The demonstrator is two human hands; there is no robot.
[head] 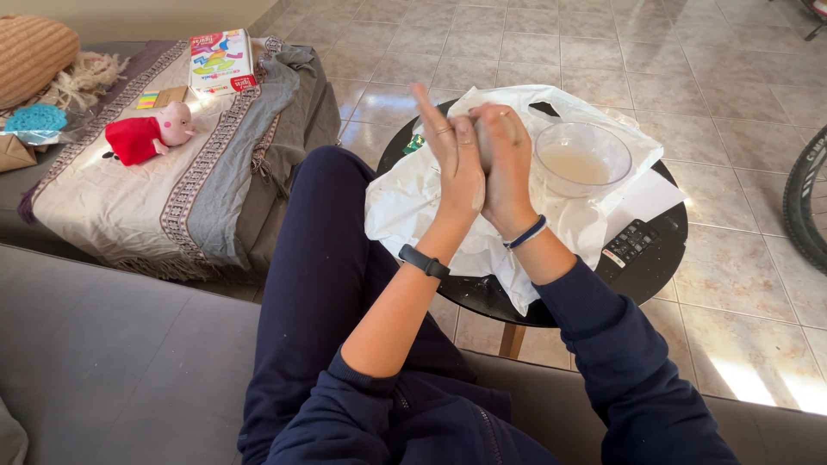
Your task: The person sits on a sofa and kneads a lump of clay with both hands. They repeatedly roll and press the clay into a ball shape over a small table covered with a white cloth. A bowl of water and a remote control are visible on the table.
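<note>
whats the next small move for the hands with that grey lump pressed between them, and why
Probably keep rolling the grey lump between the palms. The left hand lies flat against it with fingers straight, the right hand cups it from the other side, and both are raised above the white plastic sheet, beside the clear bowl of cloudy liquid.

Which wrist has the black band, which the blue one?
The left hand wears the black band; the right hand wears the blue band. Both press a grey lump.

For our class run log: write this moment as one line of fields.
left hand: flat against lump | right hand: cupping grey lump | below: white sheet, bowl of cloudy liquid, round black table
</note>
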